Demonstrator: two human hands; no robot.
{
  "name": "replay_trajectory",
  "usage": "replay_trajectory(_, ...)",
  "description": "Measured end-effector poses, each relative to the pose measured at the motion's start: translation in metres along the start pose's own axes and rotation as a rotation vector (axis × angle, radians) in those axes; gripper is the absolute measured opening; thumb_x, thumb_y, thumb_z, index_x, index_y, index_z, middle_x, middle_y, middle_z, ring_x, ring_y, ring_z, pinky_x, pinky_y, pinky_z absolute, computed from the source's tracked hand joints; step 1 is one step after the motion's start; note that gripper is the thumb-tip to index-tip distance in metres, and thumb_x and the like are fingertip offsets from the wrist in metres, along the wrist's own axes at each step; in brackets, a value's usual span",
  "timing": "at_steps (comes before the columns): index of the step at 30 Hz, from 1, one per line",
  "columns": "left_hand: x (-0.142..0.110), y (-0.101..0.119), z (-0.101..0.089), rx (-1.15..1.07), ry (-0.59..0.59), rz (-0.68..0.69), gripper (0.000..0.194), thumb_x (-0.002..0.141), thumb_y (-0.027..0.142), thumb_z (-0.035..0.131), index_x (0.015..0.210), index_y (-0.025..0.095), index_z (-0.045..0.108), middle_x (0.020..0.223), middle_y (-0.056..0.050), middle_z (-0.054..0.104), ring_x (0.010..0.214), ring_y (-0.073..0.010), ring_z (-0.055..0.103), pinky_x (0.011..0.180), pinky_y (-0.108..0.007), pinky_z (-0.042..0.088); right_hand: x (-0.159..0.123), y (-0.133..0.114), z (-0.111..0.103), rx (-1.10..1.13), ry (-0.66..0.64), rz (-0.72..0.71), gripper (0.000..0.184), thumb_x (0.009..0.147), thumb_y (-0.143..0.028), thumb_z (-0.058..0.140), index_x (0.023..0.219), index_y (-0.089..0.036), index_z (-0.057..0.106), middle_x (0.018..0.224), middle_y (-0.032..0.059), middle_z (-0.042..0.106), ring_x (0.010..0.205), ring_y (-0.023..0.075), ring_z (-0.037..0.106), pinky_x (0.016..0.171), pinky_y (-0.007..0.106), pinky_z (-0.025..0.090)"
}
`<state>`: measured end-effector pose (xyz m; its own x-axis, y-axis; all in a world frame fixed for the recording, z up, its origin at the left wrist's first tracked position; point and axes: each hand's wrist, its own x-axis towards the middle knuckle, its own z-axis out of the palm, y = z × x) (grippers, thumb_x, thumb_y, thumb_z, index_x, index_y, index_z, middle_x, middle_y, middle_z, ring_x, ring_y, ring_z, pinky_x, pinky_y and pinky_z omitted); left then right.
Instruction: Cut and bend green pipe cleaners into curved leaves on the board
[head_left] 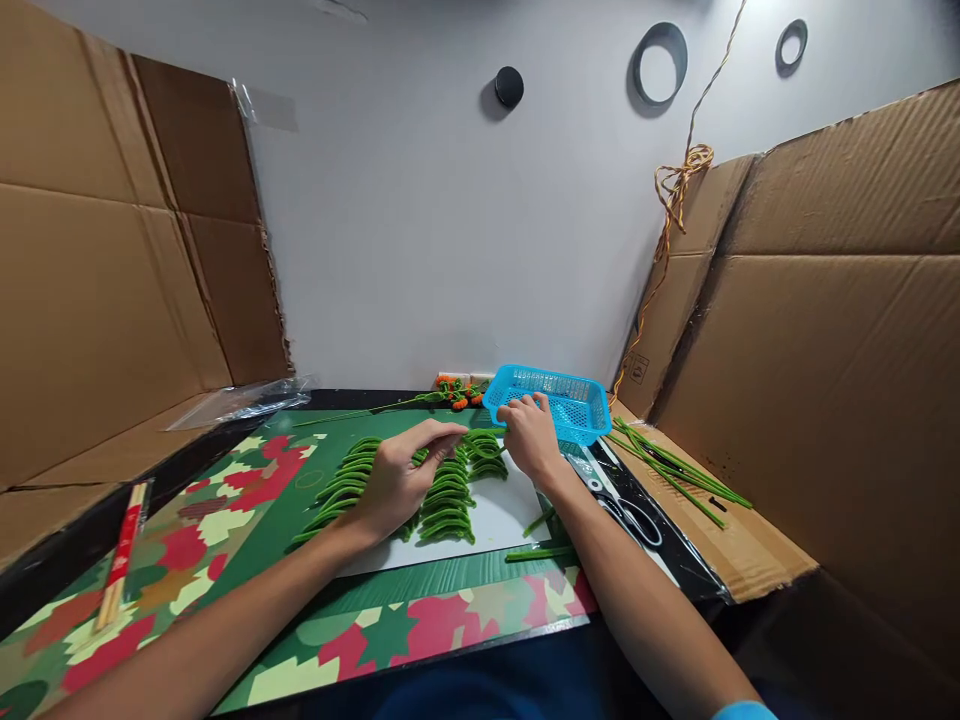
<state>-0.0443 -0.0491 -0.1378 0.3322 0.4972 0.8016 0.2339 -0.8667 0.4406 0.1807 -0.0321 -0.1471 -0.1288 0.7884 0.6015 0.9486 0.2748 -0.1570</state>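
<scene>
Rows of bent green pipe-cleaner pieces (pixel 447 500) lie on a white sheet (pixel 510 520) in the middle of the table. My left hand (pixel 401 478) rests over them with its fingers curled and pinched on a green piece. My right hand (pixel 531 432) is closed just in front of a blue plastic basket (pixel 570 400), its fingertips gripping the end of the same green piece (pixel 484 440). What lies under both palms is hidden.
A green mat with red and cream leaf shapes (pixel 247 520) covers the table. Scissors (pixel 630 515) and straight green stems (pixel 675 470) lie at the right, wrapped chopsticks (pixel 120 555) at the left. Orange-and-green flowers (pixel 457 392) sit by the wall. Cardboard walls stand on both sides.
</scene>
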Motion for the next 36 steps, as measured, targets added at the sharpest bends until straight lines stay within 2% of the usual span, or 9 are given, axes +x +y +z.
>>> replay_trajectory(3,0.003,-0.002,0.002,-0.114,0.089,-0.167,0.021,0.097,0.038,0.070,0.104,0.020,0.080,0.088,-0.003,0.079,0.074,-0.0164,0.073,0.069,-0.026,0.058,0.000,-0.003,-0.001,0.144,0.122,0.090,0.040,0.093,-0.004,0.050,0.118,-0.022,0.076,0.107,0.0094,0.077,0.101,0.0263,0.065,0.104,0.043,0.036)
replay_trajectory(6,0.009,-0.007,0.003,-0.259,0.181,-0.307,0.029,0.090,0.044,0.077,0.101,0.017,0.080,0.082,-0.004,0.077,0.066,-0.0164,0.071,0.057,-0.025,0.055,0.000,-0.004,-0.001,0.332,0.248,0.185,0.041,0.100,-0.020,0.049,0.137,-0.023,0.065,0.117,0.0088,0.075,0.092,0.0246,0.068,0.091,0.038,0.045)
replay_trajectory(11,0.016,-0.019,0.000,-0.414,0.307,-0.438,0.039,0.079,0.048,0.084,0.097,0.013,0.078,0.081,-0.006,0.076,0.062,-0.0158,0.068,0.050,-0.024,0.051,0.002,-0.002,0.001,0.693,0.329,0.280,0.036,0.096,-0.044,0.059,0.124,-0.023,0.070,0.097,0.0037,0.075,0.057,0.0156,0.057,0.063,0.030,0.047)
replay_trajectory(15,0.017,-0.027,-0.003,-0.429,0.336,-0.493,0.039,0.076,0.046,0.085,0.095,0.013,0.077,0.081,-0.007,0.076,0.061,-0.0145,0.066,0.050,-0.023,0.050,0.004,-0.002,0.002,1.013,0.240,0.234,0.043,0.094,-0.056,0.062,0.119,-0.022,0.069,0.073,-0.0010,0.068,0.049,0.0138,0.055,0.049,0.026,0.044)
replay_trajectory(18,0.017,-0.028,-0.004,-0.440,0.319,-0.528,0.037,0.073,0.043,0.085,0.092,0.012,0.077,0.078,-0.007,0.076,0.060,-0.0140,0.065,0.050,-0.023,0.049,0.004,-0.004,0.003,1.205,0.151,0.195,0.038,0.092,-0.054,0.063,0.109,-0.021,0.072,0.064,-0.0023,0.065,0.047,0.0135,0.056,0.044,0.025,0.044)
replay_trajectory(23,0.016,-0.025,-0.001,-0.455,0.297,-0.561,0.036,0.072,0.040,0.084,0.094,0.012,0.078,0.075,-0.006,0.075,0.057,-0.0132,0.063,0.049,-0.023,0.047,0.002,-0.009,0.004,1.426,0.157,0.219,0.032,0.091,-0.047,0.068,0.110,-0.021,0.071,0.072,-0.0008,0.071,0.049,0.0119,0.058,0.042,0.022,0.044)
replay_trajectory(29,0.016,-0.022,0.000,-0.505,0.280,-0.620,0.035,0.070,0.038,0.083,0.094,0.013,0.077,0.077,-0.006,0.075,0.057,-0.0133,0.062,0.049,-0.023,0.046,0.000,-0.004,-0.007,1.662,0.167,0.261,0.028,0.087,-0.034,0.073,0.113,-0.026,0.068,0.097,0.0008,0.075,0.062,0.0127,0.066,0.049,0.024,0.054)
replay_trajectory(33,0.015,-0.020,0.000,-0.551,0.243,-0.670,0.035,0.069,0.038,0.084,0.093,0.013,0.079,0.081,-0.008,0.076,0.059,-0.0136,0.064,0.051,-0.024,0.047,0.002,0.000,-0.013,1.801,0.048,0.288,0.024,0.090,-0.042,0.071,0.107,-0.025,0.068,0.090,0.0008,0.072,0.061,0.0142,0.065,0.048,0.025,0.054)
replay_trajectory(36,0.014,-0.019,0.001,-0.571,0.229,-0.694,0.036,0.069,0.037,0.086,0.094,0.013,0.079,0.084,-0.009,0.077,0.060,-0.0132,0.064,0.051,-0.023,0.047,0.002,0.000,-0.017,1.878,-0.020,0.312,0.033,0.095,-0.055,0.063,0.105,-0.024,0.068,0.084,0.0007,0.070,0.058,0.0145,0.063,0.048,0.027,0.054)
